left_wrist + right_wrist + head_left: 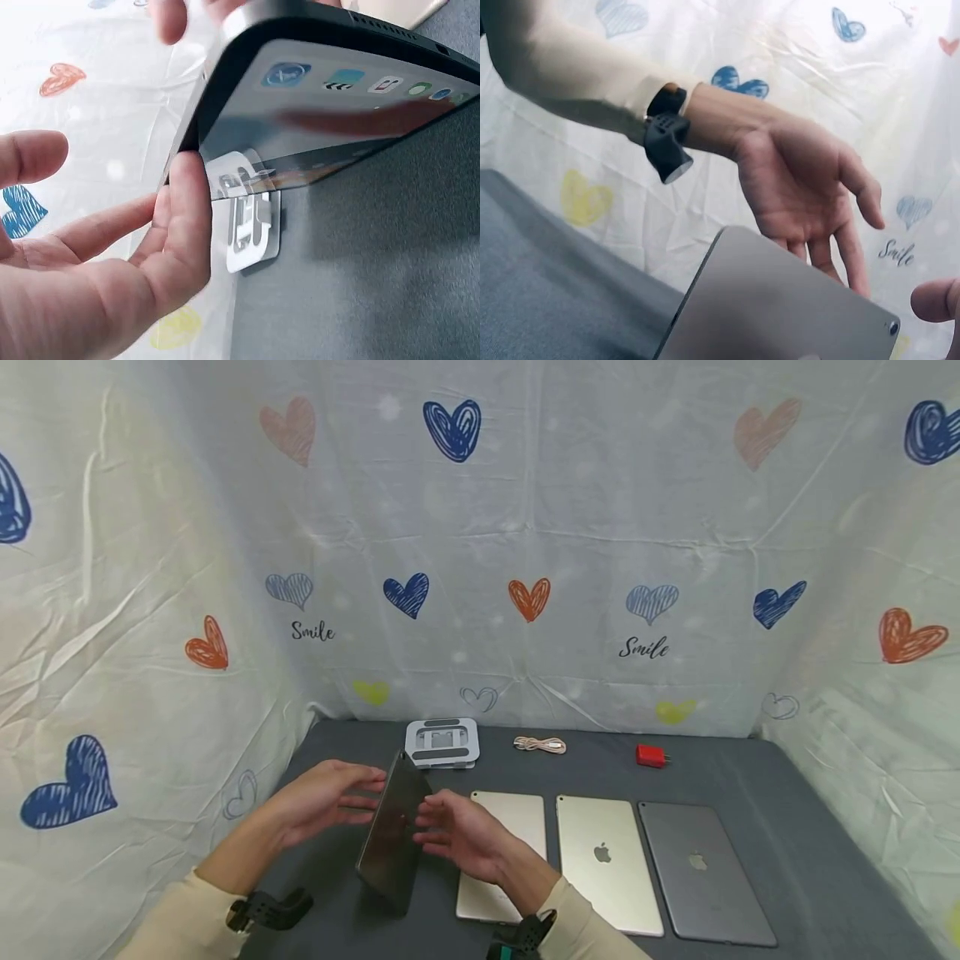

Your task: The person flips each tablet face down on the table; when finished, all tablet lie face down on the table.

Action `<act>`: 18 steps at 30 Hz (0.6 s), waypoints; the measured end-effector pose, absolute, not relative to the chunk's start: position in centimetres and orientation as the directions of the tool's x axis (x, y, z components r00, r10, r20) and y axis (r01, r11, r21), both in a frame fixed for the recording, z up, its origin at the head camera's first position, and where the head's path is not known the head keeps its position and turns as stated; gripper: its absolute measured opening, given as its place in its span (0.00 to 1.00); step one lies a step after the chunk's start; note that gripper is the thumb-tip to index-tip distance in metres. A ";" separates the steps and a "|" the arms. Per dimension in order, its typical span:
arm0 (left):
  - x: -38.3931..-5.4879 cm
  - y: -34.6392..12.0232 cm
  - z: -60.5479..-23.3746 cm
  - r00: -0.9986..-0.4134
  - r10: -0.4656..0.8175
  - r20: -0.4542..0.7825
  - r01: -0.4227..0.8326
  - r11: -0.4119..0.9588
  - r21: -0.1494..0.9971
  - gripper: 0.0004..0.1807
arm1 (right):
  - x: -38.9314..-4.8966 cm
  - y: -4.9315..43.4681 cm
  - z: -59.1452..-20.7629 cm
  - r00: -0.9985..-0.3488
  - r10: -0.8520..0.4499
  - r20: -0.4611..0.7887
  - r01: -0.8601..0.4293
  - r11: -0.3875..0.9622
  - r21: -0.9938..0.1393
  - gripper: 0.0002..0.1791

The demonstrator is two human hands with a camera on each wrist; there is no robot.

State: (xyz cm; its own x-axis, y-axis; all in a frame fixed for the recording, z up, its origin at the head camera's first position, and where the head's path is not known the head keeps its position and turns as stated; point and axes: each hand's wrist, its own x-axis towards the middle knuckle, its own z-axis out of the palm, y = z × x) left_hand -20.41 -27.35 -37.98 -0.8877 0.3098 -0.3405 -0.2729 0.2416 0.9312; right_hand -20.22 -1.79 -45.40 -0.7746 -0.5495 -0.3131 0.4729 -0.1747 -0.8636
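Observation:
A dark grey tablet (pixel 393 835) stands tilted on the table between my hands, its lit screen (pixel 300 105) facing left. Its grey back (pixel 772 300), with a camera in the corner, shows in the right wrist view. My left hand (pixel 326 797) touches the tablet's far edge with extended fingers; its thumb (pixel 34 156) stays apart from it. On the other side, my right hand (pixel 468 835) is beside the tablet's back with relaxed fingers, and its thumb (pixel 936 300) is off the tablet. Whether the right fingertips touch it, I cannot tell.
Three more tablets lie face down to the right: a pale one (pixel 487 893) partly under my right forearm, a gold one (pixel 600 877) and a grey one (pixel 705 877). Behind are a white folding stand (pixel 442 762), a coiled cable (pixel 540 744) and a red charger (pixel 651 756).

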 end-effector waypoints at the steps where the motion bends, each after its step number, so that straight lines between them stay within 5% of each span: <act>1: -20.4 -27.5 -38.0 -0.888 0.304 -0.345 -0.274 0.252 0.928 0.32 | -20.2 -1.8 -45.7 -0.774 -0.545 -0.321 0.477 -0.169 -0.863 0.38; 18: -20.5 -30.5 -41.3 -0.895 0.182 -0.406 -0.356 0.255 0.899 0.29 | -19.7 -0.9 -48.3 -0.781 -0.513 -0.357 0.496 -0.160 -0.854 0.38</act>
